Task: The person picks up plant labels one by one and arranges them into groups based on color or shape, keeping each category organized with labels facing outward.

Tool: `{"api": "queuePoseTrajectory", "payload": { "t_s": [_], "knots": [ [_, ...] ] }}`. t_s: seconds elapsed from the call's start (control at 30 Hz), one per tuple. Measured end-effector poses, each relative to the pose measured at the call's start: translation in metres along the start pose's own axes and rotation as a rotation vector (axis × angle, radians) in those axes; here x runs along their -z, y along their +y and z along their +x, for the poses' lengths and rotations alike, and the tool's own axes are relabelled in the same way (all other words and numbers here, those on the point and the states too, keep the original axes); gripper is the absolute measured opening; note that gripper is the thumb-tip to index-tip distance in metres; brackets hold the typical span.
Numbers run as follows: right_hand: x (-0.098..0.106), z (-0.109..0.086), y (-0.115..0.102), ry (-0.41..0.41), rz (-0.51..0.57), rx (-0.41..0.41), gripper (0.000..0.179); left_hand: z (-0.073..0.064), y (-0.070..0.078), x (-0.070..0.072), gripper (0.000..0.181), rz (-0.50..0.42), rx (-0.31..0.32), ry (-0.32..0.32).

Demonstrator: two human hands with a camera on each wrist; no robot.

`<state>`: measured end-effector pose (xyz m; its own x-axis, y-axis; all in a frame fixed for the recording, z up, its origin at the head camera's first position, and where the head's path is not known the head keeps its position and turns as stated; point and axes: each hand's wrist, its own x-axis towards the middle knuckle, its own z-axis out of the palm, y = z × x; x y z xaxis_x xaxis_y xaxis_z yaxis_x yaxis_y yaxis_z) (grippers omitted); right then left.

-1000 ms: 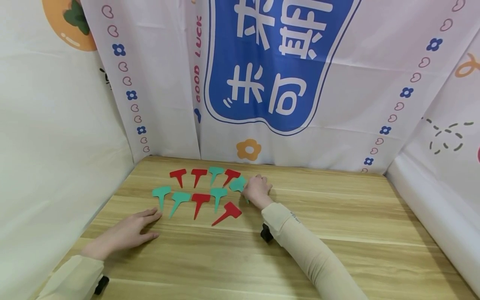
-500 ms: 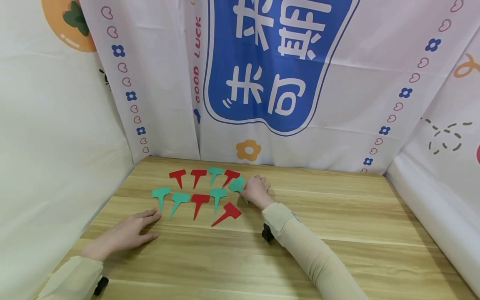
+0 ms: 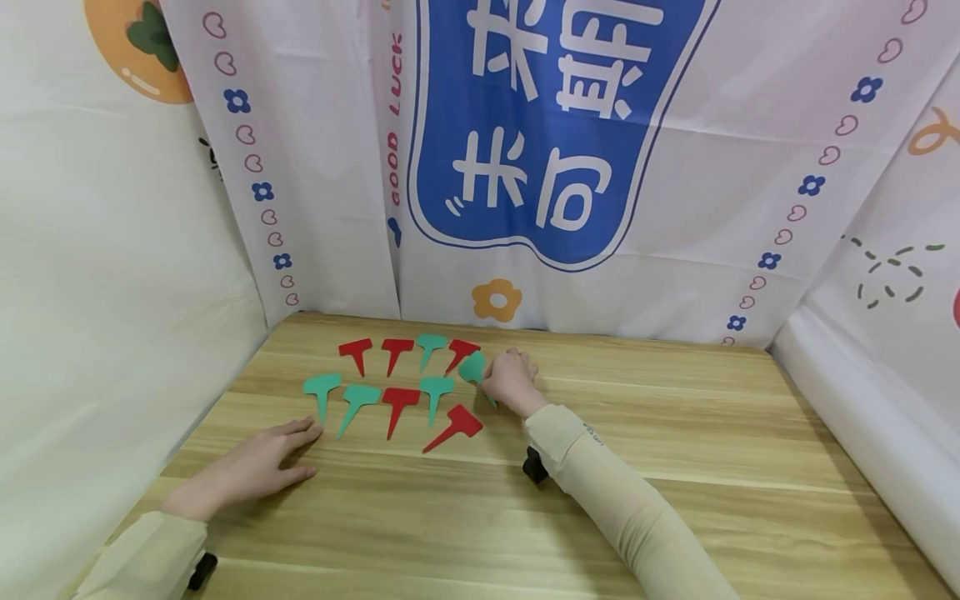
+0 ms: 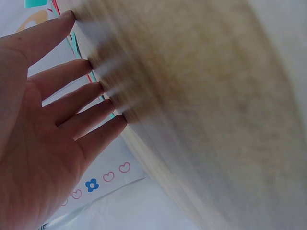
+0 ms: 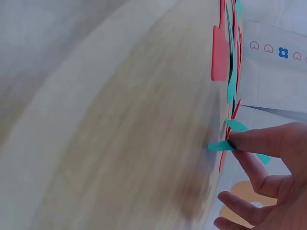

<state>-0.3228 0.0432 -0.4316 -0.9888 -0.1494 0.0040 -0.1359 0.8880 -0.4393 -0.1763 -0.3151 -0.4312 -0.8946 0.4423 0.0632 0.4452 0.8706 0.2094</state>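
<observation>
My right hand (image 3: pixel 513 383) pinches a green T-shaped plant label (image 3: pixel 472 367) between thumb and index finger at the right end of the group. In the right wrist view, part of this label's green stem (image 5: pixel 220 146) sticks out past the fingertips, and the other fingers are spread loosely. My left hand (image 3: pixel 258 462) rests on the table with extended fingers, its fingertips right by the pointed end of another green label (image 3: pixel 322 386). The left wrist view shows the left fingers (image 4: pixel 72 76) straight, touching the wood, with nothing in them.
Several red and green labels lie flat in two rough rows, among them a red label (image 3: pixel 455 427) at the front and a red label (image 3: pixel 356 351) at the back left. The wooden table (image 3: pixel 675 433) meets a printed cloth (image 3: pixel 337 250) behind and at both sides.
The held green label's head has tilted and shifted very slightly left, with the right hand moving a touch the same way. The left hand and the other labels stay in place.
</observation>
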Motion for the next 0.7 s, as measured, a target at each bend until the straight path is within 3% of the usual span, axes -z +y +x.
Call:
{"api": "queuePoseTrajectory", "payload": {
  "t_s": [0.3, 0.7],
  "knots": [
    [-0.0005, 0.0002, 0.0, 0.002, 0.039, -0.003, 0.015, 0.001, 0.0001, 0.0012, 0.058, 0.001, 0.001, -0.016],
    [-0.0036, 0.0007, 0.0055, 0.025, 0.123, 0.018, 0.022, 0.0, -0.0009, -0.0012, 0.059, 0.013, -0.007, 0.005]
  ]
}}
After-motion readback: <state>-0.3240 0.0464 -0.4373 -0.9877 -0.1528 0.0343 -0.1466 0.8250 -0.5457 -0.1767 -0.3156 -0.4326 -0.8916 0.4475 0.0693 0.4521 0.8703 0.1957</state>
